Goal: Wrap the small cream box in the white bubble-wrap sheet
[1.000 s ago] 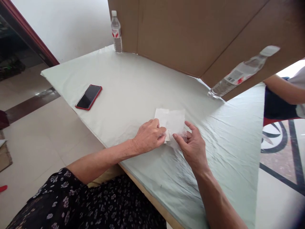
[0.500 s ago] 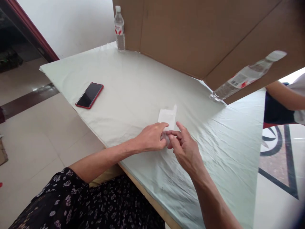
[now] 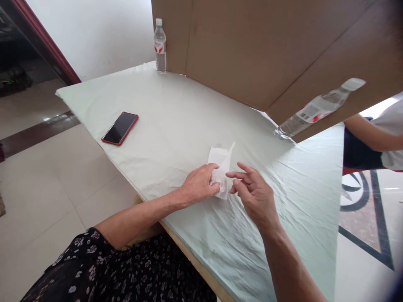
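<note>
A small white pouch (image 3: 223,167), thin and partly see-through, lies on the pale cloth in front of me. Its lower part looks crinkled, and a narrow flap sticks up at its upper right corner. My left hand (image 3: 201,181) grips the pouch by its left side between thumb and fingers. Just to the right, my right hand (image 3: 253,191) hovers with its fingers apart, holding nothing. A small gap separates its fingertips from the pouch. Whether anything is inside the pouch I cannot tell.
A phone in a red case (image 3: 120,128) lies to the left on the table (image 3: 176,113). Cardboard panels (image 3: 226,50) stand at the back, with a water bottle (image 3: 160,48) at the far left and another bottle (image 3: 317,110) at the right. Another person's arm (image 3: 371,133) shows at the right.
My right hand has let go of the pouch and drawn back to the right, fingers spread. The pouch's lower part, bunched between both hands before, now shows flatter. My left hand keeps its grip.
</note>
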Action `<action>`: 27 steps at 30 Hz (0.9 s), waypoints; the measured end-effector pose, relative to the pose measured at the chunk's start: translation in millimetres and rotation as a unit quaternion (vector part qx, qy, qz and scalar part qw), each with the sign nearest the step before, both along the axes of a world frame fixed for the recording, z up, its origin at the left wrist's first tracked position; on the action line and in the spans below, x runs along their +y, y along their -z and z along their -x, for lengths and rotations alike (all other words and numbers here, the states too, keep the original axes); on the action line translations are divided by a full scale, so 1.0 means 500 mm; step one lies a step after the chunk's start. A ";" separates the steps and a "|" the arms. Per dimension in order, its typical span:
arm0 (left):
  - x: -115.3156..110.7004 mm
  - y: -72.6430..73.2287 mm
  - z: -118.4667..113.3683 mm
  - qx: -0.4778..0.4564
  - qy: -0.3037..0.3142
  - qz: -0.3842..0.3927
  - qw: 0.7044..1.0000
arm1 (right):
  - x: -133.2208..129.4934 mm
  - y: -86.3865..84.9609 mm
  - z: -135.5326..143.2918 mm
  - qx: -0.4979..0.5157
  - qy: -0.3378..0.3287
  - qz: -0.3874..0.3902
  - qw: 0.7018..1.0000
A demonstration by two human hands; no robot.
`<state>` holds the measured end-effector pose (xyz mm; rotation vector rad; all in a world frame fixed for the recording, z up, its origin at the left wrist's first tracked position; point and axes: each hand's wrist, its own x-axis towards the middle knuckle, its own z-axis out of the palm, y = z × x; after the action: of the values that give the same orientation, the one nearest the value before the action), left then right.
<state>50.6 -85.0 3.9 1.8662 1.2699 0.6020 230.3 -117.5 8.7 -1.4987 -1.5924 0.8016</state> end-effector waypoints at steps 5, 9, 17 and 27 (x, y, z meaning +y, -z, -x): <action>0.013 -0.006 0.005 0.051 0.026 -0.002 0.998 | 0.026 0.016 -0.008 -0.054 0.031 -0.065 0.996; 0.005 -0.007 0.007 0.046 0.018 -0.025 0.998 | 0.052 0.025 0.007 -0.120 -0.037 -0.060 0.990; -0.002 -0.005 0.004 0.105 0.063 -0.094 0.988 | 0.066 0.036 -0.007 -0.114 -0.019 -0.072 0.991; -0.004 0.005 0.000 0.068 0.047 -0.092 0.992 | 0.146 0.027 -0.021 0.107 0.055 0.190 0.975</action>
<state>50.8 -86.8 1.2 2.1378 1.2394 0.5655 240.6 -44.3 -4.8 -1.6821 -1.2323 1.2093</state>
